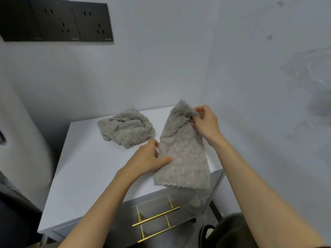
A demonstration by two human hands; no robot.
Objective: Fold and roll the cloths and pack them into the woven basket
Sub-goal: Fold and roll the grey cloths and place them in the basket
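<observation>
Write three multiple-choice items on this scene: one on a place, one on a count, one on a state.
1. Where does the crumpled cloth lie?
A. On the cabinet top, left of the held cloth
B. In an open drawer
C. On the floor

2. How many brass bar handles show on the cabinet front?
A. One
B. Two
C. Four

3. What is the right hand doing?
A. Lying flat on the top
B. Pinching the held cloth's raised corner
C. Hanging idle

Answers:
1 A: it sits bunched on the white top, left of the held cloth.
2 B: two gold bars show, one below the other.
3 B: its fingers nip the lifted corner.
</observation>
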